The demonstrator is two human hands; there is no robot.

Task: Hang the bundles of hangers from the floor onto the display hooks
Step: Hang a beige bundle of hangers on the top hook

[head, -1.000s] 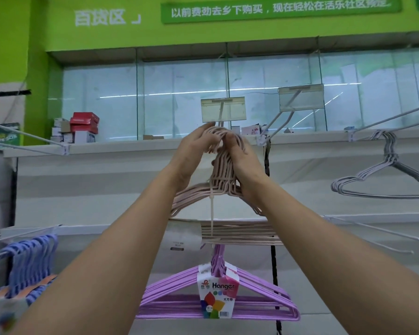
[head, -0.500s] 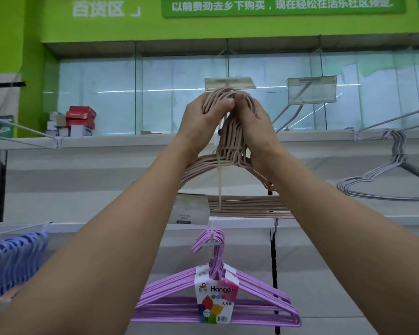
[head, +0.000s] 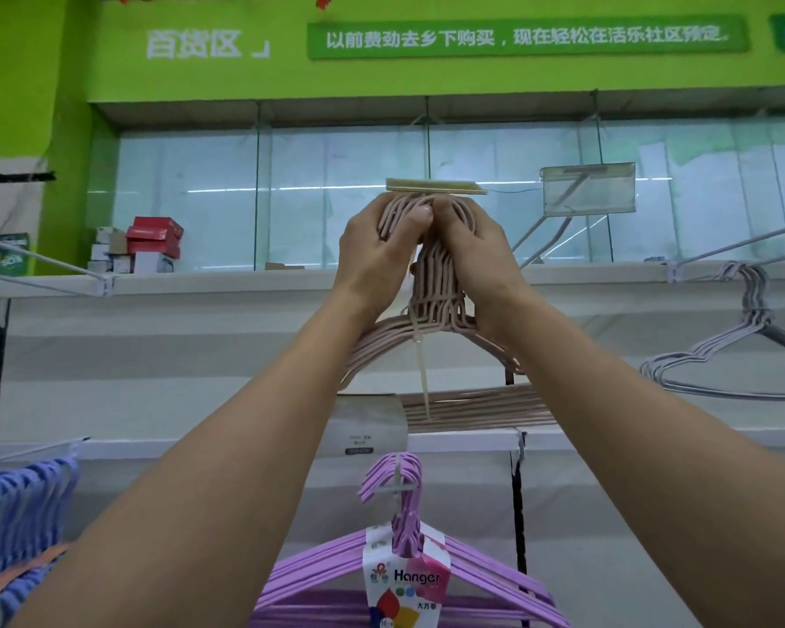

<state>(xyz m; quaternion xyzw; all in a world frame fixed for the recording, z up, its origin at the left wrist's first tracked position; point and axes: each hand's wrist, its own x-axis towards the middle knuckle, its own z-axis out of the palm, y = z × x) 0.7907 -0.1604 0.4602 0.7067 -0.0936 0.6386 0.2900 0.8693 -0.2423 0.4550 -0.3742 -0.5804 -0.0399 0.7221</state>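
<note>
Head view: left hand (head: 381, 256) and right hand (head: 477, 260) both grip the hook necks of the pink hanger bundle (head: 431, 283), now raised from the ledge line to just beneath the price-tag holder (head: 436, 186), indicating imminent engagement with the display hook.

A shop: green signage (head: 526, 37), display hooks (head: 739, 249) with labelled hanger bundles (head: 409, 577), price-tag holders (head: 588, 188).
</note>
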